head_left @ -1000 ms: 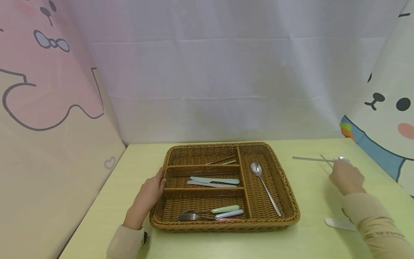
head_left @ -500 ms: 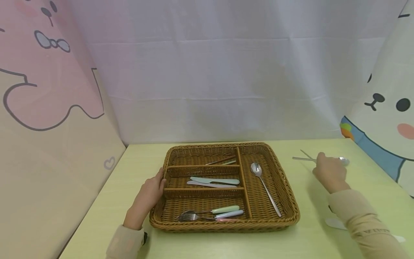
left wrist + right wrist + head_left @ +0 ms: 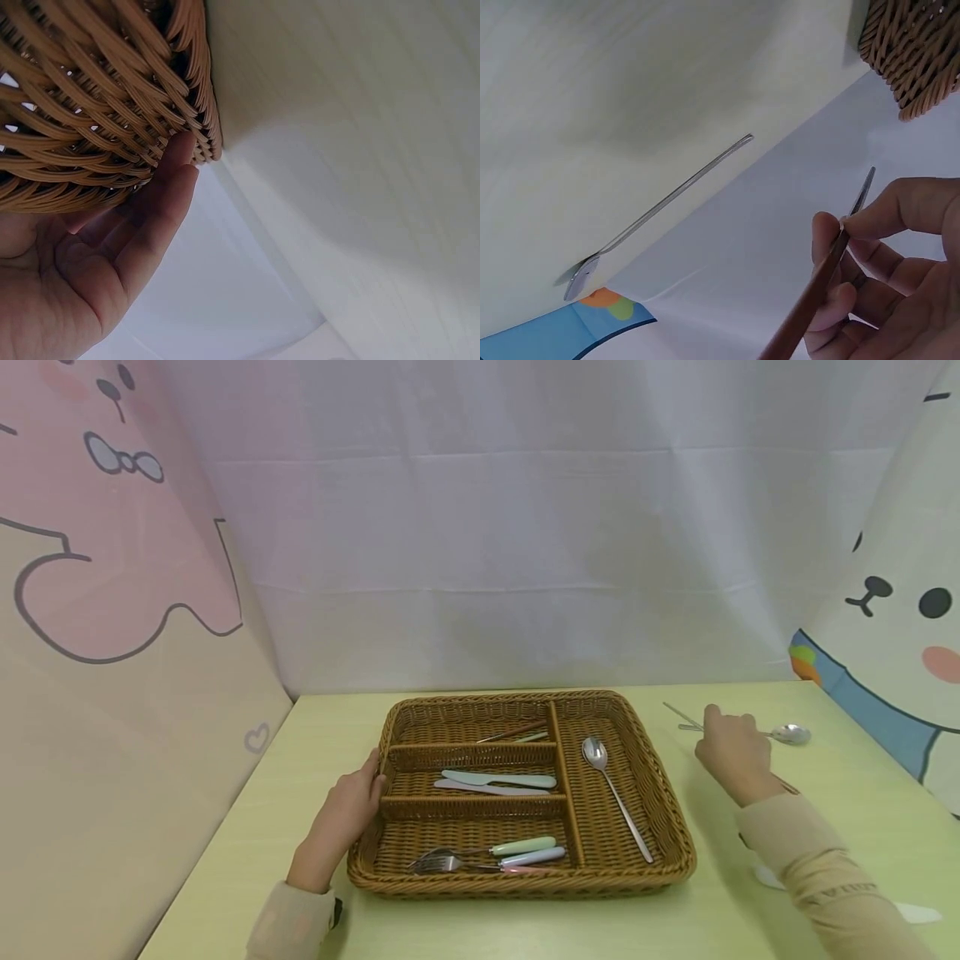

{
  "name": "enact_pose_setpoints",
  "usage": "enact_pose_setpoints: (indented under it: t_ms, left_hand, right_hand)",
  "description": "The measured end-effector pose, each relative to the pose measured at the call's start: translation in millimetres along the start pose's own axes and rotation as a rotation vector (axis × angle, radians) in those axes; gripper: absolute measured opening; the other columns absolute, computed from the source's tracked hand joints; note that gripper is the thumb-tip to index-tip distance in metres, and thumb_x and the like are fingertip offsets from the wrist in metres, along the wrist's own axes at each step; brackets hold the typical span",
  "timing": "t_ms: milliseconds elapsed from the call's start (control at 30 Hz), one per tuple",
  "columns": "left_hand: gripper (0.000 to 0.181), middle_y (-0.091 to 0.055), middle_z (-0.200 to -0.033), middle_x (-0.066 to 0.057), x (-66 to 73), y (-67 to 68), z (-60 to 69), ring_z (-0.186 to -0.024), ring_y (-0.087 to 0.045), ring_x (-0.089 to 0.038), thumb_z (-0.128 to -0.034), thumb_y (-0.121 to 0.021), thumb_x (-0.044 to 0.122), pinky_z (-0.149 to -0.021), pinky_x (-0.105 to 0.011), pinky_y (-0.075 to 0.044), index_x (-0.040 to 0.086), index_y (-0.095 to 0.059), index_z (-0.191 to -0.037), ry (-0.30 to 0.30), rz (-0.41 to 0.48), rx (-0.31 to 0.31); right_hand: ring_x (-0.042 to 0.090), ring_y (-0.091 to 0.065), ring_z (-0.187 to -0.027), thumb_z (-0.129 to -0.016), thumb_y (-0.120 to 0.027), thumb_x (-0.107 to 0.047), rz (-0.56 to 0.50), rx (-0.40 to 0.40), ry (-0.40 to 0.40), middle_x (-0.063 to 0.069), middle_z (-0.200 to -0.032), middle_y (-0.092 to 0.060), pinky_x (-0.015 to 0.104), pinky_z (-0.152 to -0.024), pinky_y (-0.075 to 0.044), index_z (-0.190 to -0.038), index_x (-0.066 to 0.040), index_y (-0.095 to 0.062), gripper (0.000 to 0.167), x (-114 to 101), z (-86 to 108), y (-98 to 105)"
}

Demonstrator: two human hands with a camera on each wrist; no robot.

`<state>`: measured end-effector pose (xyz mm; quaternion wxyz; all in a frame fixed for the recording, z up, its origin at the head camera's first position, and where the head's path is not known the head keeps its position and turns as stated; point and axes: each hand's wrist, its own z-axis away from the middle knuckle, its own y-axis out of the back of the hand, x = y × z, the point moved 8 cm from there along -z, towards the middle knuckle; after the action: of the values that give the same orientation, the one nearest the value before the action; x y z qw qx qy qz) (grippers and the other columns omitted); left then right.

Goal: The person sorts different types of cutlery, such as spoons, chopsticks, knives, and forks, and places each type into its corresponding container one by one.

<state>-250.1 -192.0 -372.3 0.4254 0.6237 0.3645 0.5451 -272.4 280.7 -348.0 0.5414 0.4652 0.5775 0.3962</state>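
My left hand [image 3: 341, 814] grips the left rim of a brown wicker cutlery basket [image 3: 517, 883]; its fingers press the weave in the left wrist view. Right of the basket, my right hand [image 3: 735, 756] pinches a chopstick [image 3: 802, 319] with a brown handle and a thin metal tip. The hand hangs above the table, partly covering a long silver spoon [image 3: 791, 734]. That spoon lies apart from the fingers in the right wrist view. Inside the basket are a spoon [image 3: 596, 753] at right, knives [image 3: 502, 778] in the middle and forks [image 3: 438, 862] in the front compartment.
Brown and green thin sticks [image 3: 517, 730] lie in the back compartment. A white utensil [image 3: 918, 912] on the table [image 3: 847, 777] is partly hidden under my right forearm. A white curtain [image 3: 480, 568] closes off the back, with printed cloths at both sides.
My right hand has moved left from over the spoon's bowl toward the basket, carrying the chopstick. The left hand and the basket stay put.
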Motion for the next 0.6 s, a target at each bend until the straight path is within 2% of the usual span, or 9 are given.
enact_pose_setpoints:
  t_ms: [300, 600]
  left_hand:
    - [0.051, -0.041, -0.048, -0.002, -1.2, -0.5, 0.7, -0.039, -0.030, -0.010, -0.0971, -0.043, 0.013, -0.040, -0.025, -0.028, -0.006, -0.027, -0.141, -0.008, -0.010, 0.011]
    - [0.051, -0.041, -0.049, -0.001, -0.7, 0.1, 0.7, -0.039, -0.030, -0.010, -0.0973, -0.043, 0.014, -0.040, -0.024, -0.028, -0.006, -0.027, -0.141, -0.008, -0.005, 0.009]
  right_hand:
    - [0.032, -0.039, -0.060, -0.079, -0.042, 0.003, -0.007, 0.067, 0.080, 0.016, -0.060, -0.045, 0.035, -0.041, -0.031, -0.081, 0.005, -0.044, 0.004, -33, -2.1, 3]
    - [0.031, -0.040, -0.063, -0.080, -0.043, 0.003, 0.006, 0.072, 0.110, 0.014, -0.062, -0.045, 0.035, -0.041, -0.032, -0.084, 0.004, -0.046, 0.005, -62, -7.8, 8]
